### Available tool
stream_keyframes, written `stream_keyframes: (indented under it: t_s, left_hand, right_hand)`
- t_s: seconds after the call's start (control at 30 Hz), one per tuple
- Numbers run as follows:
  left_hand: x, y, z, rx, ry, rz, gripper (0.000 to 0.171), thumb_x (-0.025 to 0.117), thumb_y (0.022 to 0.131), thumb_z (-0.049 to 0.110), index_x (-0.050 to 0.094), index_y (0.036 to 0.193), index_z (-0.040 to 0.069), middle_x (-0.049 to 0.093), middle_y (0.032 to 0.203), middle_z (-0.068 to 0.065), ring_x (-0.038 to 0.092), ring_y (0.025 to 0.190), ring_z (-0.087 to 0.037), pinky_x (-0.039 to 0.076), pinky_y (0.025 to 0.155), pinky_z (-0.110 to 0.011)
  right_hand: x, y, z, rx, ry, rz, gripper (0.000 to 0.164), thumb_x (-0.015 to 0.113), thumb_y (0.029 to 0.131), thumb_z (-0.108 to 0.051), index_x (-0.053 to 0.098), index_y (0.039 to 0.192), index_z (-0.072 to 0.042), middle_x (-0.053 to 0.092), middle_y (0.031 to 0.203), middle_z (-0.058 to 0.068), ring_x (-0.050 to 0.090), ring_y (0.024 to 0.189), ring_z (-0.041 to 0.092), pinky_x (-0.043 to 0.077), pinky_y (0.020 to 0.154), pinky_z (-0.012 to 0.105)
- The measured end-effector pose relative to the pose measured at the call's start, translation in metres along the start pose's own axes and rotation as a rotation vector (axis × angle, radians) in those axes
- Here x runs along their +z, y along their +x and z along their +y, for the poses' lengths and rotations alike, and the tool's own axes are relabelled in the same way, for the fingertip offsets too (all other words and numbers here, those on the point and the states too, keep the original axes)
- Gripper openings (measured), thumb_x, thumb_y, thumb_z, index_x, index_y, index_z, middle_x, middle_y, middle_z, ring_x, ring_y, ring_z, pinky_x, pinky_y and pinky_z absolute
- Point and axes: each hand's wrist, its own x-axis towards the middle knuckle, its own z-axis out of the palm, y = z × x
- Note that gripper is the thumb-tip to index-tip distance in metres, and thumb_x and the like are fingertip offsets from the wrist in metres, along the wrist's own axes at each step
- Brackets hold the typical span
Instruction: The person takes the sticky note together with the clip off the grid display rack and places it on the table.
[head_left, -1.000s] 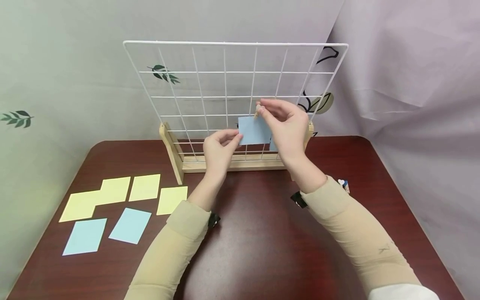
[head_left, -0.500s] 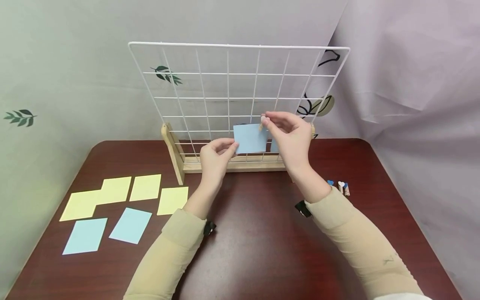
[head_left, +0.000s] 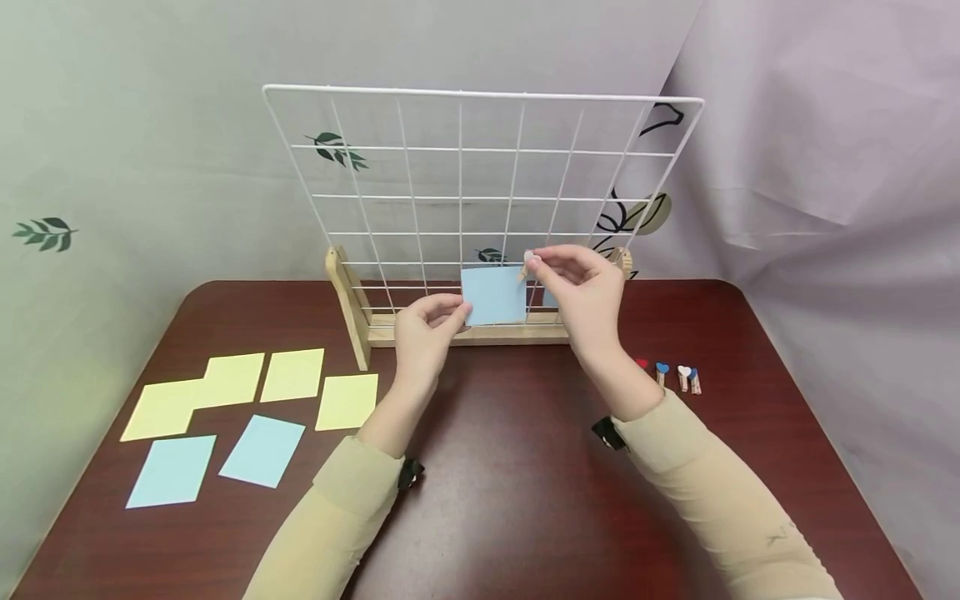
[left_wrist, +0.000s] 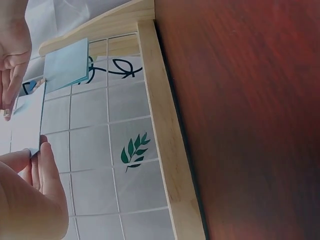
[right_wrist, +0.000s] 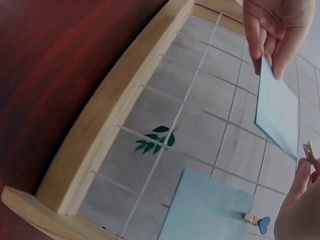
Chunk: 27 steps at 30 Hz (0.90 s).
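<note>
My left hand pinches the lower left corner of a light blue note card between thumb and fingers, holding it in front of the white wire grid. At the card's upper right corner, my right hand pinches a small wooden clothespin, whose white heart shows in the head view. The right wrist view has the peg's tip close beside the card's edge. Lower on the grid hangs another blue card, held by a clothespin with a blue heart; my right hand mostly hides that card in the head view.
Wooden feet and a wooden base bar carry the grid. Several yellow cards and two blue cards lie on the dark red table at left. Several heart clothespins lie at right, partly behind my right forearm.
Both hands have come down along the grid with the card and the clothespin, drifting slightly left relative to it. More clothespins on the table show past my right forearm.
</note>
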Motion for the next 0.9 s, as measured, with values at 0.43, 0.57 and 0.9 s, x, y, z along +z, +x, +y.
stream_keyframes:
  t_s: [0.43,0.57,0.9]
  left_hand:
    - [-0.014,-0.007,-0.007,-0.025,0.039,-0.013,0.016,0.077,0.091,-0.006,0.076,0.105,-0.013,0.08,0.089,-0.006,0.071,0.067,0.002,0.065,0.072,-0.022]
    - [-0.02,-0.009,-0.01,-0.051,0.026,-0.029,0.018,0.077,0.092,-0.006,0.075,0.108,-0.013,0.079,0.091,-0.003,0.073,0.071,0.0,0.067,0.075,-0.027]
    - [-0.035,-0.011,-0.014,-0.079,0.026,-0.035,0.018,0.074,0.093,-0.009,0.072,0.109,-0.018,0.077,0.09,0.007,0.072,0.075,0.003,0.065,0.072,-0.02]
  right_hand:
    - [-0.004,-0.012,0.014,0.049,0.027,0.037,0.017,0.083,0.087,0.006,0.077,0.101,0.014,0.081,0.086,-0.012,0.076,0.077,0.002,0.065,0.076,0.021]
    - [-0.006,-0.016,0.018,0.057,0.055,0.052,0.018,0.082,0.088,0.007,0.076,0.102,0.017,0.083,0.087,-0.007,0.077,0.076,0.002,0.066,0.076,0.023]
    - [-0.015,-0.025,0.03,0.118,0.044,0.051,0.015,0.077,0.092,0.009,0.074,0.104,0.018,0.082,0.084,-0.011,0.078,0.073,0.004,0.067,0.075,0.027]
